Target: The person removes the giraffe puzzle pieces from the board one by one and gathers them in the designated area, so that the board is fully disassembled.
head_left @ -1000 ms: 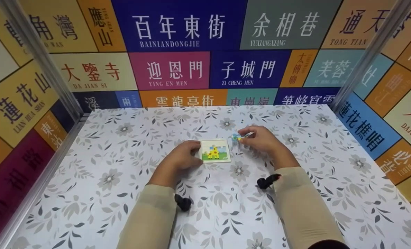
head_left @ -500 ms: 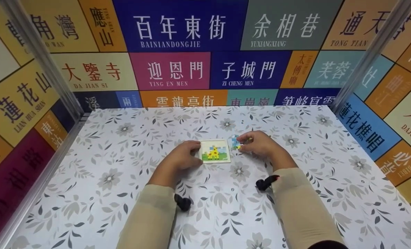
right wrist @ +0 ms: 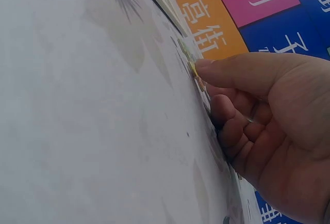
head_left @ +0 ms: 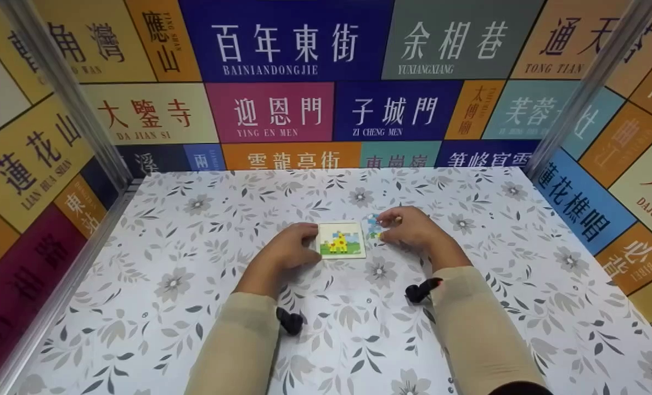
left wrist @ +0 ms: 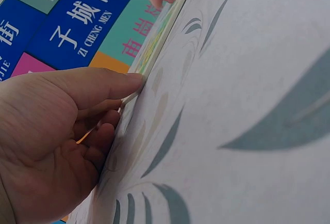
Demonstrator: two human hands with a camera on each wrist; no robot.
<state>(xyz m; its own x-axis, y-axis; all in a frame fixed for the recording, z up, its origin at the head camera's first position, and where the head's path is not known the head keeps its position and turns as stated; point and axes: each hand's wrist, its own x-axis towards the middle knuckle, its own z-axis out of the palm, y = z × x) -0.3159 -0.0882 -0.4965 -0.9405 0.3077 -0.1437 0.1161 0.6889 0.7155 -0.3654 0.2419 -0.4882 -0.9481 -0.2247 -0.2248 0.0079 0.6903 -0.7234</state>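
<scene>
A small puzzle board (head_left: 339, 229) with a pale frame lies flat on the table, bearing a yellow giraffe over green and blue. My left hand (head_left: 289, 247) holds its left edge between thumb and fingers; in the left wrist view the thumb (left wrist: 126, 83) lies along the near corner. To the right of the board are blue, green and yellow puzzle pieces (head_left: 374, 221), partly covered by my right hand (head_left: 412, 228). Its thumb and forefinger pinch at these pieces, and in the right wrist view the thumb tip (right wrist: 206, 69) touches a yellow bit (right wrist: 193, 69). How many pieces there are I cannot tell.
The table (head_left: 139, 307) has a white cover with grey flowers and leaves. Panels with large lettering (head_left: 282, 44) wall in its back and sides. Small black devices (head_left: 290, 321) protrude from both sleeve cuffs.
My right hand has come slightly toward the body, uncovering more of the blue pieces, then has stayed nearly still. The left hand and the puzzle board have kept their place.
</scene>
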